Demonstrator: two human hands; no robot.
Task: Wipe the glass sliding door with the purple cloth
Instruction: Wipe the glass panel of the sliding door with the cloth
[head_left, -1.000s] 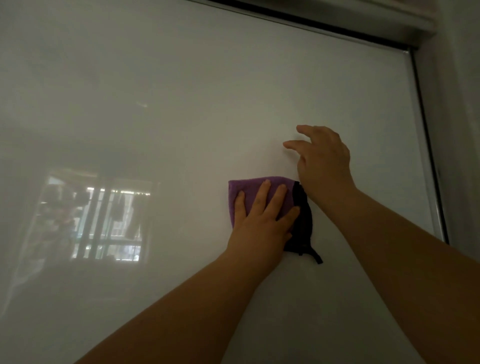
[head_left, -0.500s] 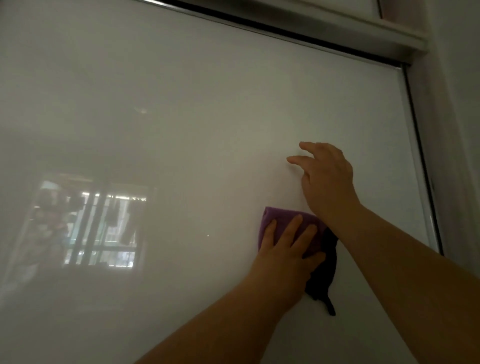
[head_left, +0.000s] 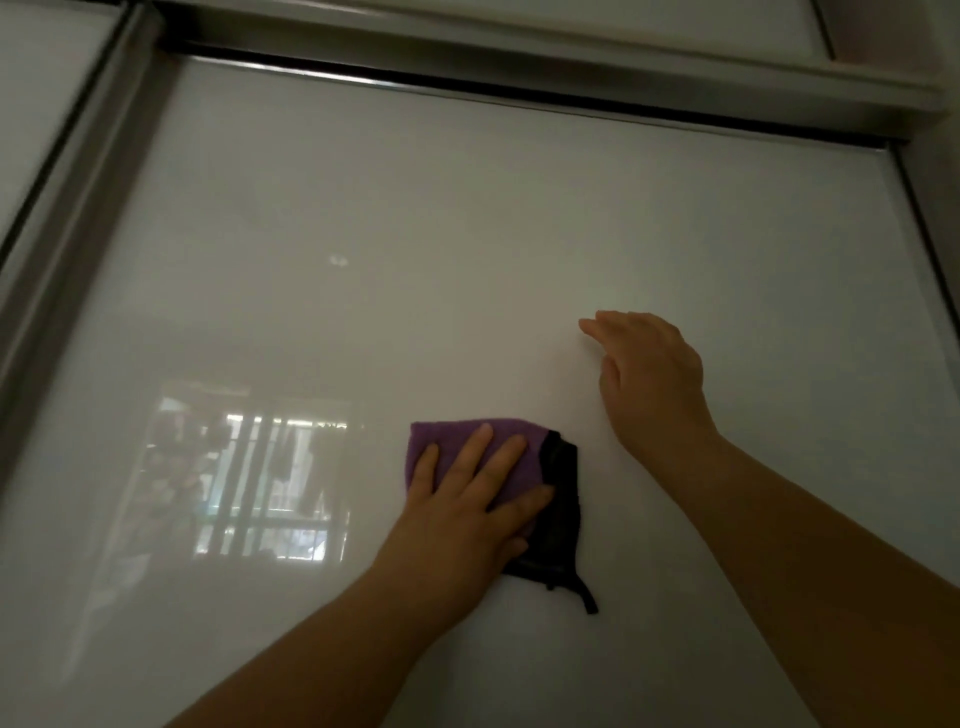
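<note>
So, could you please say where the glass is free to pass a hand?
Free: glass door from the purple cloth up to the top rail and leftward to the side frame. Crowded: between cloth and right hand.

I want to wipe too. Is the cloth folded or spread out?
Folded: the purple cloth is a small pad pressed flat under the left hand.

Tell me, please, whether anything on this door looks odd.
Only a small pale mark on the glass door, up and left of the purple cloth; it could be a smudge or a reflected light. Nothing else stands out.
</note>
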